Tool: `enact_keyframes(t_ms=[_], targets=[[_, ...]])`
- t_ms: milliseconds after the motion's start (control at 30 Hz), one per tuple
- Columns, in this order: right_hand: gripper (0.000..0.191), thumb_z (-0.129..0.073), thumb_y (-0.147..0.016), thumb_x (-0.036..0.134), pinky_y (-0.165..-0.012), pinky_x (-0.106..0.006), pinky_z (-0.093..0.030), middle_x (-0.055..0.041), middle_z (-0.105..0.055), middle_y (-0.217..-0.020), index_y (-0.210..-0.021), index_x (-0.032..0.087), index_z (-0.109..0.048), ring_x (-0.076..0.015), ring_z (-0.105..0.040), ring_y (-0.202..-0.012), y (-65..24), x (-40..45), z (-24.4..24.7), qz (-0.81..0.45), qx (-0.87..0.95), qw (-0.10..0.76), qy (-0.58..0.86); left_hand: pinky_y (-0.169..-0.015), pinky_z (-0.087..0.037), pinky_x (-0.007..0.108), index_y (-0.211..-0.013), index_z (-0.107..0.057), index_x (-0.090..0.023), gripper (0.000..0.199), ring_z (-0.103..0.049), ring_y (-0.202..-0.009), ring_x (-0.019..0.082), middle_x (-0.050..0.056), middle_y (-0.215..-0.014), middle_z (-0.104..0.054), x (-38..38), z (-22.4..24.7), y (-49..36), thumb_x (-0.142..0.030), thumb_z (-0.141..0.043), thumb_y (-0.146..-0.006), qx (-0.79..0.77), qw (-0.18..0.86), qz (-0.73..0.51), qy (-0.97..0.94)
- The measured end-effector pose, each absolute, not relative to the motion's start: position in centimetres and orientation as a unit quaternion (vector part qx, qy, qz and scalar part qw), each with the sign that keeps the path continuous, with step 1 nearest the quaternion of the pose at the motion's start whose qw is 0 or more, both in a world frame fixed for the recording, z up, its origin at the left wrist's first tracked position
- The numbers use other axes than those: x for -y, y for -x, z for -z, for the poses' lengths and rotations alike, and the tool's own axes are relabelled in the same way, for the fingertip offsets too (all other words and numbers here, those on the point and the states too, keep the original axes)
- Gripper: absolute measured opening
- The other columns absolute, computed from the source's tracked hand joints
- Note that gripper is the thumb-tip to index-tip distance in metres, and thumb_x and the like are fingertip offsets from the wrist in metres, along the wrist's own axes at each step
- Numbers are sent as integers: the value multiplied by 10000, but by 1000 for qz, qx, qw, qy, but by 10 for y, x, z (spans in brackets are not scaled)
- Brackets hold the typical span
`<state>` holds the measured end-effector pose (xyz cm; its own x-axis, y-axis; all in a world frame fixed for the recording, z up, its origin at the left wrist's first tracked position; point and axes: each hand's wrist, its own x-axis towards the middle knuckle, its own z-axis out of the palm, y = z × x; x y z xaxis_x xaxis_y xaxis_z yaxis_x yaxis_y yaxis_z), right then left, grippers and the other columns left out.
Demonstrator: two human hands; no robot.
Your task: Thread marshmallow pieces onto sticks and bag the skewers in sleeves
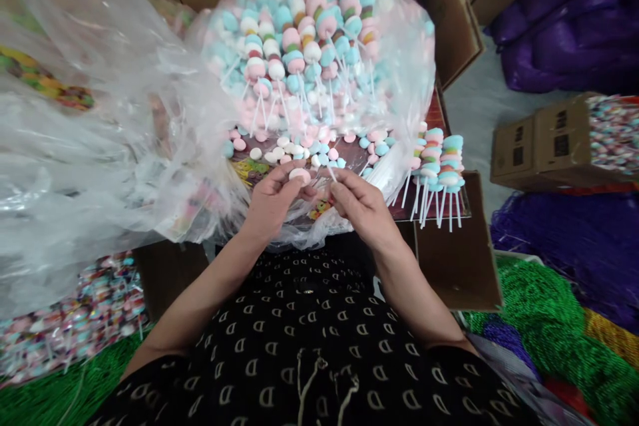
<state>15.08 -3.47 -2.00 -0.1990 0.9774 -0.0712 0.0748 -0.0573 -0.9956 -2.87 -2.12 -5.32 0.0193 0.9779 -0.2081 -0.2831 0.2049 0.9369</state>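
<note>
Between the thumb and fingers of my left hand (273,203) is a pale pink marshmallow (299,176). My right hand (363,205), close beside it, pinches a thin white stick (331,173) that points up and away from me. The two hands are a little apart over the clear plastic. Just beyond them lie loose pink, white and blue marshmallows (322,150). Behind these, finished-looking marshmallow skewers (294,46) rest on a big clear bag of marshmallows (399,73). More skewers (442,156) lie at the right edge of the work surface, sticks toward me.
Clear plastic bags (100,126) are heaped at the left. An open cardboard box (456,239) stands below on the right. Farther right are a carton (544,146) of wrapped sweets, purple bundles (564,20) and green mesh (542,306). Packed sweets (74,316) lie at lower left.
</note>
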Motion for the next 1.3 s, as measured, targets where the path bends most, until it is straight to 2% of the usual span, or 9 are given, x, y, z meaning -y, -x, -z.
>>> enact_keyframes(t_ms=[133, 300, 500, 667, 900, 1133, 1300], targets=[[348, -552, -1080, 416, -492, -228, -368, 57, -609, -642, -1251, 190, -755, -77, -448, -476, -162, 57, 11, -600, 538, 348, 479, -728, -687, 342, -1156, -752, -222, 261, -778, -730, 160, 35, -962, -836, 21, 50, 32, -301, -674, -920, -475, 619, -509, -364], [355, -554, -1061, 389, -500, -233, -373, 90, -496, -527, -1229, 166, -774, -86, -420, -444, -163, 76, 9, -600, 565, 298, 481, -710, -677, 332, -1201, -755, -226, 287, -775, -745, 158, 43, -992, -840, 19, 55, 32, -308, -632, -954, -470, 604, -513, -390], [334, -540, -1036, 321, -533, -251, -379, 73, -462, -536, -1160, 166, -809, -108, -444, -495, -157, 81, 13, -547, 599, 309, 497, -704, -664, 321, -1327, -737, -238, 366, -767, -732, 144, 78, -1156, -844, 21, 60, 31, -334, -627, -991, -464, 572, -523, -428], [344, -530, -1035, 311, -552, -256, -381, 72, -439, -532, -1162, 169, -817, -118, -448, -518, -158, 84, 12, -535, 605, 300, 507, -708, -659, 288, -1362, -724, -243, 372, -786, -776, 146, 82, -1190, -842, 21, 63, 33, -334, -600, -1023, -484, 540, -514, -459], [367, -513, -1036, 331, -528, -249, -341, 76, -413, -524, -1160, 153, -808, -113, -409, -500, -155, 84, 14, -536, 593, 291, 527, -826, -685, 305, -1387, -713, -238, 387, -803, -816, 142, 76, -1225, -837, 26, 57, 34, -332, -577, -1037, -500, 492, -490, -518], [372, -553, -1037, 402, -519, -252, -328, 78, -406, -511, -1147, 162, -815, -113, -411, -497, -152, 86, 13, -561, 558, 294, 536, -956, -639, 319, -1361, -730, -215, 368, -804, -1063, 180, 85, -1296, -821, 30, 61, 39, -276, -555, -1043, -527, 315, -454, -645], [358, -584, -1019, 423, -493, -243, -303, 100, -386, -495, -1127, 161, -804, -92, -357, -452, -149, 84, 9, -617, 511, 296, 520, -994, -627, 347, -1323, -749, -213, 365, -801, -1067, 192, 92, -1284, -823, 32, 62, 38, -229, -558, -1012, -509, 311, -458, -659]])
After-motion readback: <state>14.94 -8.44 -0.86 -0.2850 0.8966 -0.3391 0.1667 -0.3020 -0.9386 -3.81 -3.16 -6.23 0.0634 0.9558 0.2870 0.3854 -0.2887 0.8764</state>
